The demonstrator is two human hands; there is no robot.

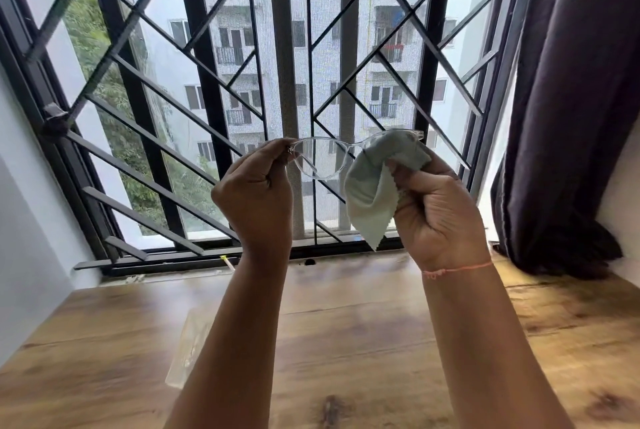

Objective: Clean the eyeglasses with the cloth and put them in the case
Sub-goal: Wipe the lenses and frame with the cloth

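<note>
While left fingers (274, 155) pinch eyeglasses (320, 160), right fingers (414, 181) grip cloth (370, 193); wooden table (346, 342) fronts barred window (204, 47).

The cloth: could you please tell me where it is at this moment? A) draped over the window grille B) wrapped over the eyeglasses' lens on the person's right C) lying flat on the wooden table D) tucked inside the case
B: the right hand holds the cloth over the right-side lens of the eyeglasses, while the left hand pinches the frame's other end.
</note>
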